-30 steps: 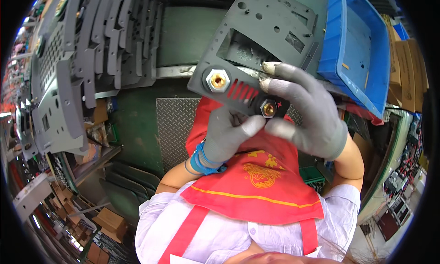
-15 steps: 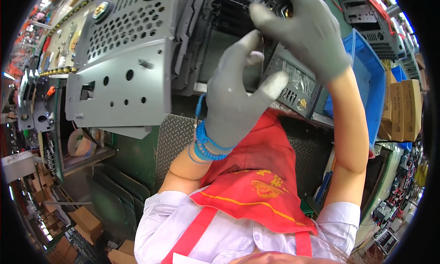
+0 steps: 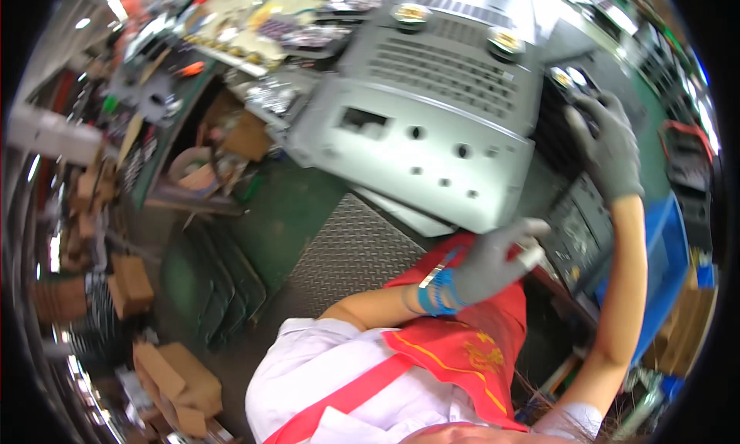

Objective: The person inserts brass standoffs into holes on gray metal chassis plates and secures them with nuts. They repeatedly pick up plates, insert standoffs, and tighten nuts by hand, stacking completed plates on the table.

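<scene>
My left hand (image 3: 493, 268), in a grey glove with a blue coiled band at the wrist, hovers over my red apron (image 3: 462, 328). Its thumb and fingers are apart with nothing visible between them. Farther off to the right is my gloved right hand (image 3: 613, 151), fingers slightly bent and apart, beside dark metal parts (image 3: 556, 128) with brass-coloured fittings (image 3: 561, 78). Whether its fingertips touch them cannot be made out in the blur. Left of both hands lies a large grey perforated metal panel (image 3: 432, 147) with round holes and two gold-coloured round fittings.
A dark metal plate (image 3: 578, 228) lies between my hands. The blue bin (image 3: 669, 251) stands at the right, with cardboard boxes (image 3: 686, 328) beside it. A patterned metal tread plate (image 3: 354, 247) is below the panel. More cardboard boxes (image 3: 181, 382) sit on the lower left.
The view has swung left, so the panel and bench now appear farther right. My hands have moved apart: the left is drawn back toward my apron, while the right stays by the dark parts.
</scene>
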`<state>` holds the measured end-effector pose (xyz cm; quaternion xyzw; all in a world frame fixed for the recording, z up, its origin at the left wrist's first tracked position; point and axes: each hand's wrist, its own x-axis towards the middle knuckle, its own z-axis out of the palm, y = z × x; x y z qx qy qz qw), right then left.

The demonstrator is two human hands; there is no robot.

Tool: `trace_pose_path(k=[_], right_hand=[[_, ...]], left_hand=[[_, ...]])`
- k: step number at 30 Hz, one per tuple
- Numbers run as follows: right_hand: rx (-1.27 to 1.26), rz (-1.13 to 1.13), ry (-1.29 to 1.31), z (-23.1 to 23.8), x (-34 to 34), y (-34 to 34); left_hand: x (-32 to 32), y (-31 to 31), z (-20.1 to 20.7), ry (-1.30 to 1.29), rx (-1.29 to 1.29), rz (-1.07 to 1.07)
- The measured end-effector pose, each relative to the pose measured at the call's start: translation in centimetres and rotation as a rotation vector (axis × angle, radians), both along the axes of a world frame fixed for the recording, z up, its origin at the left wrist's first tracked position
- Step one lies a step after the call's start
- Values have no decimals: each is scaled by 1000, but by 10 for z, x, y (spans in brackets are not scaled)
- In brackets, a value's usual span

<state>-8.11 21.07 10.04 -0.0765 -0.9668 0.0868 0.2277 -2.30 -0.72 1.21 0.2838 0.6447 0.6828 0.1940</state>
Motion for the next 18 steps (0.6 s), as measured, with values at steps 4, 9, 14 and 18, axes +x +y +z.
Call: trace_pose_path(k=[4,9,14,18], right_hand=[[-32,9,-37,8,13,1],[-40,51,76,44,86,-5],[-272,-248,176,40,231,89],[-138,-683,412,37,328,132]], left_hand=[[20,6,5,-83,59,-67],[40,10,16,-93,64,-136],[42,37,51,-8,32,-305],[56,71,97,71,-83,-373]])
